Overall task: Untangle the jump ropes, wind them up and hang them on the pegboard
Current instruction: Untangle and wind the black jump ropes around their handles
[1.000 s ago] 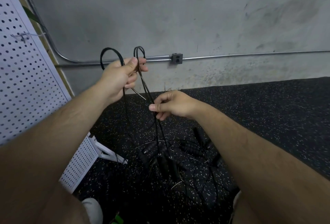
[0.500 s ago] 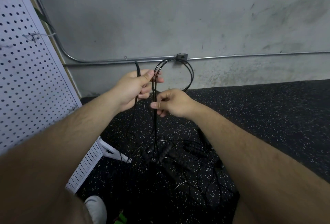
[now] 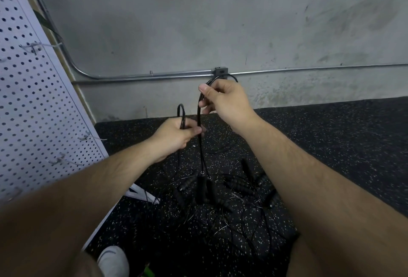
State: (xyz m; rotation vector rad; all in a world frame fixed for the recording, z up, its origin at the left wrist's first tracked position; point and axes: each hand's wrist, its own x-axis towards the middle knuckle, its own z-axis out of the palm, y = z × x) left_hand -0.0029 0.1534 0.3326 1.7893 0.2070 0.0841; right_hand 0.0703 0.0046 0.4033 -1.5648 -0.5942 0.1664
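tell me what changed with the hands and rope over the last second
The right hand rose above the left hand, pulling a loop of the black rope up; the left hand dropped lower. Both keep gripping the rope, its handles still dangling over the tangled pile.

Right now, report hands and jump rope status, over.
Left hand grips a loop of thin black jump rope cord; right hand pinches it higher. Two black handles hang low. Tangled black ropes heaped on speckled floor.

Grey concrete wall [image 3: 198,22], metal conduit [image 3: 309,69], speckled black rubber floor [image 3: 331,133].
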